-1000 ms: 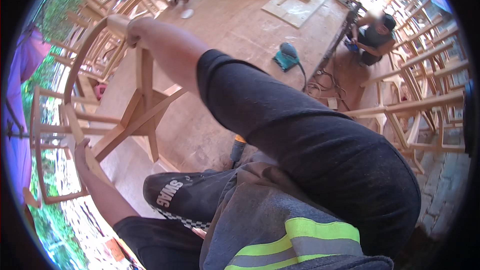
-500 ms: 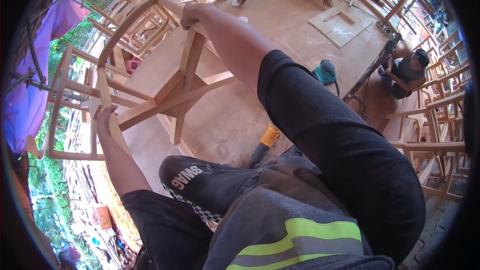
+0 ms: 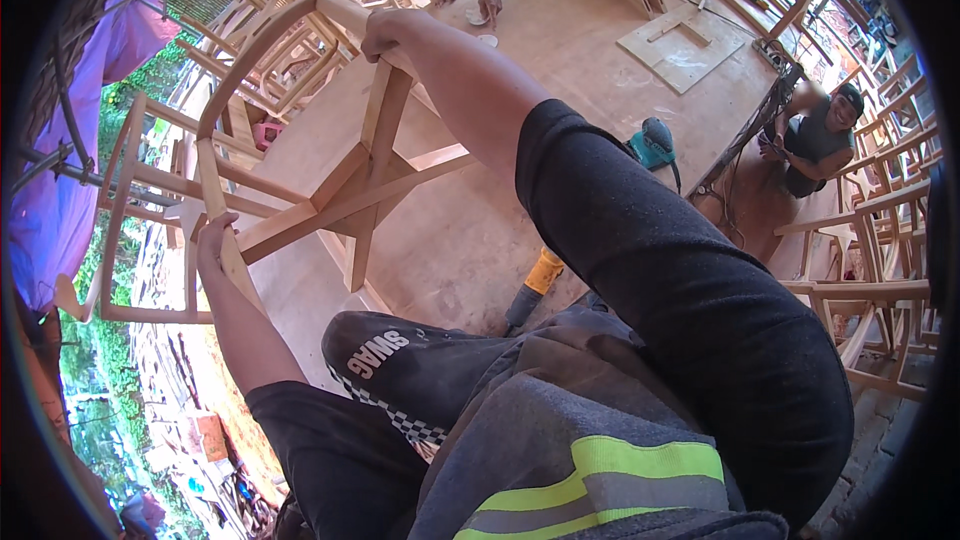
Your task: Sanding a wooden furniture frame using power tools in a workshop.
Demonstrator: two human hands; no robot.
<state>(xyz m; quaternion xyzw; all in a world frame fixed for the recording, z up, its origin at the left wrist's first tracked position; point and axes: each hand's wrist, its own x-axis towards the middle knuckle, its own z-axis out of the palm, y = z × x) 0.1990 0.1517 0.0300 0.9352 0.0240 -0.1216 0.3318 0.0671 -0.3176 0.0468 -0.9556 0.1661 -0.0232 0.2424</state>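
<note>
One cross-braced wooden frame point(image 3: 384, 105), upper left of view: my left hand point(image 3: 213, 240) wrapped round its side rail point(image 3: 211, 180); my right hand point(image 3: 384, 34) clasping its curved rim point(image 3: 343, 11).

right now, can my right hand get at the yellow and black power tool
Probably not without letting go first: the right hand grips the wooden frame. The power tool looks uncovered at its yellow end, so the way seems otherwise free.
</note>
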